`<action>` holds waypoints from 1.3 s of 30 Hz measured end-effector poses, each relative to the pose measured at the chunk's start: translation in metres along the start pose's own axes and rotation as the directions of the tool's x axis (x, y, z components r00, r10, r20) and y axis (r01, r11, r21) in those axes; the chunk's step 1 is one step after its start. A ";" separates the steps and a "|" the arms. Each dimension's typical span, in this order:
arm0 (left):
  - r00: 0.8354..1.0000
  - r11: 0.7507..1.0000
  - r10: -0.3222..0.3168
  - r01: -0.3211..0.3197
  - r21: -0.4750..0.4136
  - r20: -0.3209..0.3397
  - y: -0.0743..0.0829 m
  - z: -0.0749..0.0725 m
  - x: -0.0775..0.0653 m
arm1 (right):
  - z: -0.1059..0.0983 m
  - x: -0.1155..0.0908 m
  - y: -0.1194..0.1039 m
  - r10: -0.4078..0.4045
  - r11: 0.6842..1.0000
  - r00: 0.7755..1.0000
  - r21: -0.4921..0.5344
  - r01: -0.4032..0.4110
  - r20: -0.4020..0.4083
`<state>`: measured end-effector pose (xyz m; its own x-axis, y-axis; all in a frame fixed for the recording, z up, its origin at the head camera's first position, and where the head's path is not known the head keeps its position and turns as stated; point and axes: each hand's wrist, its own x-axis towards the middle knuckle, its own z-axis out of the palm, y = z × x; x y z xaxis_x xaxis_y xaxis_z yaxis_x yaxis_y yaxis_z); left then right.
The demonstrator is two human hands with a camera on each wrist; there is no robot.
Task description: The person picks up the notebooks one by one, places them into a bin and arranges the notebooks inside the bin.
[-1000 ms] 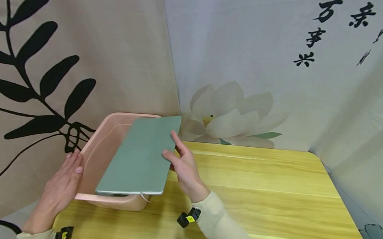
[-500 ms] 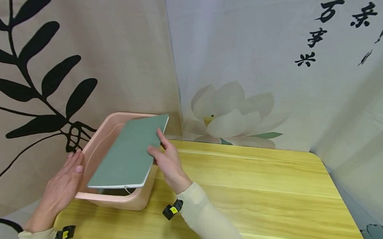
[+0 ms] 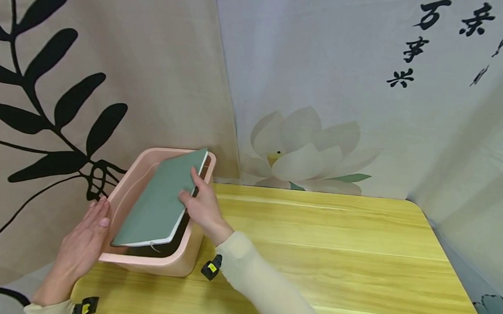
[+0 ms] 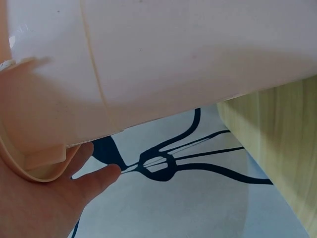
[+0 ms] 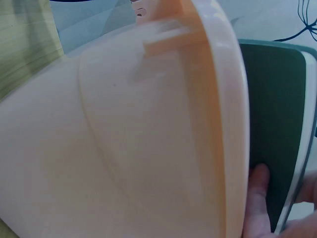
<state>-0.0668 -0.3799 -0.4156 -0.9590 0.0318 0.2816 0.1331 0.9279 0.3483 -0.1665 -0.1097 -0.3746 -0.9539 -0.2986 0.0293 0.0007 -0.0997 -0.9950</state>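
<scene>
A green notebook (image 3: 161,200) with white page edges lies tilted over the opening of a pink plastic bin (image 3: 154,264). My right hand (image 3: 204,209) pinches its right edge, thumb on the cover and fingers underneath. The right wrist view shows the notebook's dark green underside (image 5: 275,124) beyond the bin's rim (image 5: 233,124), with fingertips against it. A thin ribbon hangs from the notebook's near edge. At the bin's left side, my left hand (image 3: 83,243) rests with straight fingers on the rim. The left wrist view has that hand (image 4: 54,203) at the bin's outer wall (image 4: 173,64).
The bin stands at the left end of a wooden table (image 3: 335,254). Under the notebook, the bin's inside looks dark (image 3: 176,242). Cloth curtains with a leaf print (image 3: 79,98) and a lotus print (image 3: 306,150) hang behind and to the left.
My right hand has moved left with the notebook, bringing it further over the bin and tilting its right edge up. More of the bin's right rim shows. The left hand has stayed in place.
</scene>
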 end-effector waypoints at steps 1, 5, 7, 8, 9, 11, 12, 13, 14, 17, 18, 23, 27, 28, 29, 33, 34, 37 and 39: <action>1.000 1.000 0.000 0.000 0.002 0.000 0.000 0.000 0.000 | 0.002 0.001 -0.001 0.000 1.000 1.000 -0.021 0.000 0.002; 1.000 1.000 0.006 -0.006 -0.001 -0.007 0.000 -0.001 -0.002 | 0.010 0.002 -0.003 -0.005 0.996 1.000 -0.087 0.007 0.024; 1.000 1.000 0.008 -0.008 -0.007 -0.014 0.000 -0.001 -0.003 | 0.012 0.002 -0.004 -0.009 0.993 0.999 -0.117 0.014 0.045; 1.000 1.000 0.008 -0.008 -0.008 -0.016 0.000 -0.001 -0.003 | 0.013 0.003 -0.005 -0.009 0.991 0.998 -0.131 0.016 0.057; 1.000 1.000 0.008 -0.008 -0.009 -0.018 0.000 -0.001 -0.003 | 0.013 0.002 -0.005 -0.005 0.989 0.998 -0.144 0.015 0.069; 1.000 1.000 0.005 -0.005 -0.009 -0.017 -0.001 -0.001 -0.004 | 0.015 0.003 -0.006 0.003 0.986 0.995 -0.164 0.013 0.097; 1.000 1.000 0.005 -0.006 -0.007 -0.018 -0.001 -0.002 -0.004 | 0.015 0.003 -0.007 0.005 0.985 0.994 -0.174 0.014 0.108; 1.000 1.000 0.006 -0.006 -0.003 -0.017 -0.001 -0.002 -0.004 | 0.015 0.004 -0.007 0.011 0.984 0.993 -0.181 0.011 0.117; 1.000 1.000 0.007 -0.007 -0.001 -0.016 -0.001 -0.002 -0.004 | 0.016 0.004 -0.008 0.015 0.982 0.992 -0.190 0.009 0.124; 1.000 1.000 0.011 -0.011 -0.001 -0.016 -0.001 -0.003 -0.004 | 0.016 0.008 -0.010 0.019 0.979 0.988 -0.203 0.012 0.153; 1.000 1.000 0.012 -0.012 -0.003 -0.018 -0.001 -0.003 -0.004 | 0.016 0.009 -0.011 0.021 0.978 0.985 -0.210 0.015 0.170; 1.000 1.000 0.018 -0.019 -0.018 -0.013 0.000 -0.004 0.001 | 0.015 0.012 -0.015 0.028 0.950 0.979 -0.310 0.037 0.203; 1.000 1.000 0.007 -0.007 -0.030 -0.002 0.001 -0.001 0.003 | 0.011 0.009 -0.018 0.027 0.902 0.989 -0.430 0.037 0.143; 1.000 1.000 0.004 -0.004 -0.031 -0.001 0.001 -0.001 0.003 | 0.009 0.007 -0.017 0.012 0.900 0.992 -0.434 0.046 0.129; 1.000 0.999 0.001 -0.001 -0.033 0.001 0.002 0.000 0.004 | 0.007 0.005 -0.017 -0.007 0.903 0.994 -0.426 0.055 0.114; 1.000 0.999 0.005 -0.005 -0.039 0.003 0.002 -0.001 0.005 | -0.009 -0.009 -0.012 -0.104 0.939 0.994 -0.327 0.110 0.035; 1.000 0.999 0.009 -0.009 -0.037 0.001 0.001 -0.002 0.006 | -0.013 -0.012 -0.010 -0.118 0.948 0.993 -0.296 0.116 0.013; 1.000 0.999 0.018 -0.018 -0.033 -0.010 -0.001 -0.002 0.006 | -0.030 -0.022 -0.002 -0.148 0.965 0.989 -0.224 0.137 -0.031; 1.000 0.999 0.013 -0.014 -0.035 -0.024 -0.001 -0.003 0.006 | -0.041 -0.028 0.003 -0.158 0.968 0.986 -0.205 0.145 -0.050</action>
<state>-0.0716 -0.3818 -0.4119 -0.9508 0.0350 0.3079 0.1552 0.9139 0.3751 -0.1517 -0.0625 -0.3828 -0.9558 -0.2315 0.1815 -0.1990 0.0544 -0.9785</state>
